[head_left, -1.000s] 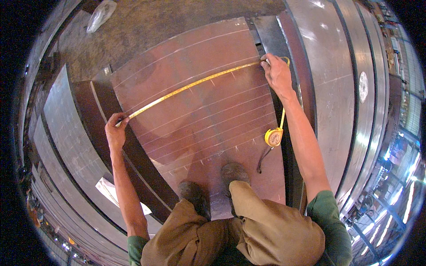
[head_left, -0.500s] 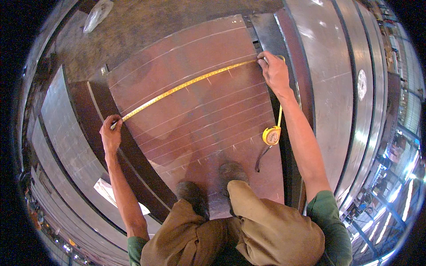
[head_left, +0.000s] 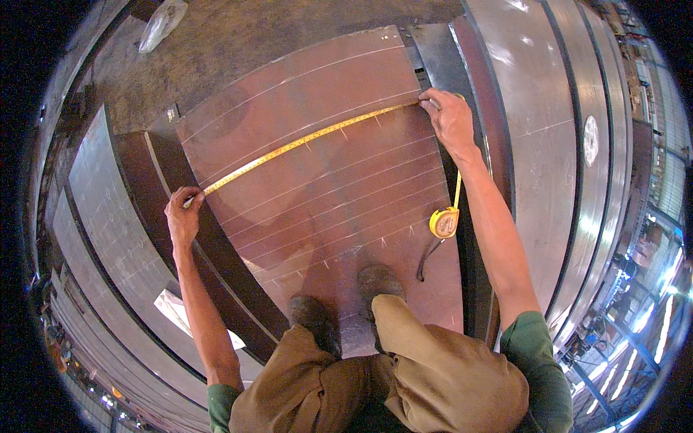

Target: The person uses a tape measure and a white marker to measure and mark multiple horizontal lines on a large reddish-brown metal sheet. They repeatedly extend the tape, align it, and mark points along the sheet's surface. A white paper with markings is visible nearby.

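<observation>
The yellow tape-measure blade spans the reddish-brown plate left to right, slanting farther rightward. Fingers of the left hand and right hand pinch it near opposite edges; its case lies nearer the right.

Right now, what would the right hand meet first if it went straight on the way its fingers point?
Likely the yellow tape: the right hand pinches it and points left along it, over the reddish-brown plate. The hand's height above the plate is unclear.
</observation>
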A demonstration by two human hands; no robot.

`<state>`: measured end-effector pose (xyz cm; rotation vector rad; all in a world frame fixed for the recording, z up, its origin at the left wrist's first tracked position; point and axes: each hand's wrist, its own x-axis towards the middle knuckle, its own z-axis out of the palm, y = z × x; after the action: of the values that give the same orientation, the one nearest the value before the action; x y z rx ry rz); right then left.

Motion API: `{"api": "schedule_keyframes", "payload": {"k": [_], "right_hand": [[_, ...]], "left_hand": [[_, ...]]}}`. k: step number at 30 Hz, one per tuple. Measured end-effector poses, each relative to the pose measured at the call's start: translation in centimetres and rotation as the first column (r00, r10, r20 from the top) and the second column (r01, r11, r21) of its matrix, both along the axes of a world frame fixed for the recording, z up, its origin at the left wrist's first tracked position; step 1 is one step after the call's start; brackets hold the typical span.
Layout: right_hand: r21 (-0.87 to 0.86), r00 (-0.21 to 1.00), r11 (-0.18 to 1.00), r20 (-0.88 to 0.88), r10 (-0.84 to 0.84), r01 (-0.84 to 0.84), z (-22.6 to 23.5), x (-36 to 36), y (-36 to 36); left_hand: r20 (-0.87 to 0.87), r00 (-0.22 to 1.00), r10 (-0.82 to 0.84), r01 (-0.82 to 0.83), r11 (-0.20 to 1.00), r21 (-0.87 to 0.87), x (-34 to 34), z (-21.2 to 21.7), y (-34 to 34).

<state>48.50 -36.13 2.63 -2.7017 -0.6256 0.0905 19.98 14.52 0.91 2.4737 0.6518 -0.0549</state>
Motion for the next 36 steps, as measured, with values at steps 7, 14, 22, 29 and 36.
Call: {"api": "schedule_keyframes", "payload": {"k": [7, 14, 22, 29, 36], "right_hand": [[-0.002, 1.0, 1.0, 0.019, 0.018, -0.018, 0.0, -0.1, 0.1], [-0.016, 1.0, 1.0, 0.019, -0.01, 0.01, -0.1, -0.2, 0.1], [-0.005, 1.0, 1.0, -0.004, -0.016, 0.016, 0.2, -0.2, 0.3], [0.004, 0.997, 0.998, 0.032, -0.069, 0.069, 0.1, -0.6, 0.8], [0.036, 0.99, 0.99, 0.018, -0.14, 0.139, 1.0, -1.2, 1.0]], "left_hand": [[0.013, 1.0, -0.001, 0.001, 1.0, -0.008, -0.2, -0.4, 0.3], [0.011, 1.0, 0.002, -0.001, 0.999, -0.041, 0.0, 0.0, 0.1], [-0.037, 0.999, -0.017, 0.015, 0.999, -0.045, 0.3, 0.6, 0.0], [0.021, 1.0, -0.021, 0.019, 0.994, 0.103, -1.4, -2.3, 1.6], [0.002, 1.0, -0.015, 0.015, 1.0, 0.019, -0.2, 0.0, 0.0]]}}
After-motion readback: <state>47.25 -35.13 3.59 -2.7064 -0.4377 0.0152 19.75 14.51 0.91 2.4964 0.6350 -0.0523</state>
